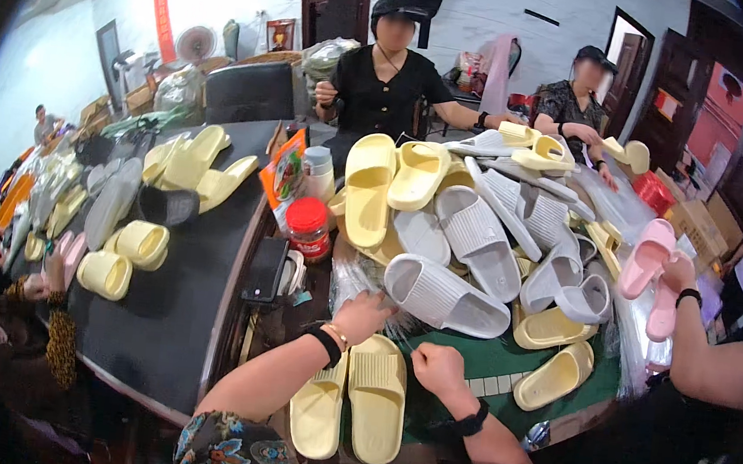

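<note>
My left hand (362, 314) is at a stack of clear plastic bags (351, 277), its bent fingers pressed on the film. To its right my right hand (439, 370) is closed in a pinch, with thin clear film stretching between both hands. Below my left wrist, a pair of yellow slippers (375, 411) lies side by side at the near table edge, toes toward me. Just beyond my hands a grey slipper (446, 297) rests at the front of a heap of grey and yellow slippers. A single yellow slipper (554, 377) lies right of my right hand on the green surface.
A red-lidded jar (308, 226) and a black box (266, 268) stand left of the heap. On the dark table (174, 329) at left are more slippers. A co-worker's hand (679, 272) at right holds pink slippers (646, 258). Two people sit across the table.
</note>
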`<move>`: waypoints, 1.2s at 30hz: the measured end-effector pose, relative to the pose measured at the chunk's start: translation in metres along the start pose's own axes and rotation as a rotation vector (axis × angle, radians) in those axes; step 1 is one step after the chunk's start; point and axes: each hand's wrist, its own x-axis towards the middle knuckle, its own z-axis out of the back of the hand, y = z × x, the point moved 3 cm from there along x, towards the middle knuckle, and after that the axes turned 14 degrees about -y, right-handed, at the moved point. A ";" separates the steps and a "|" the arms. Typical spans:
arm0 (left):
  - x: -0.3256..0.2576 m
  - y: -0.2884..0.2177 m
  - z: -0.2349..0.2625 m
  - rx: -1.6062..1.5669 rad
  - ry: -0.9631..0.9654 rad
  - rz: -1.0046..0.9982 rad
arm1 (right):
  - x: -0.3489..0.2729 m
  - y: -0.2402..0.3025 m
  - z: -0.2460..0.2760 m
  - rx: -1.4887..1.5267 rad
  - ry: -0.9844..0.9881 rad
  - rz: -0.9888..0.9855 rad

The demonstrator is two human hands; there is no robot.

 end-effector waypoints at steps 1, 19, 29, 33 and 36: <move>-0.002 0.001 -0.003 0.010 0.017 0.022 | -0.004 -0.002 0.006 0.100 0.014 -0.004; -0.008 0.004 0.005 0.014 -0.039 -0.024 | -0.054 -0.013 0.264 1.316 0.588 0.198; -0.052 -0.080 0.164 -1.038 0.345 0.307 | -0.009 0.037 0.180 0.494 0.515 0.057; -0.097 -0.094 0.155 -0.993 0.298 0.209 | 0.013 0.057 0.134 0.509 0.459 0.059; -0.109 -0.090 0.166 -1.124 0.264 0.472 | 0.016 0.059 0.103 0.650 0.361 -0.196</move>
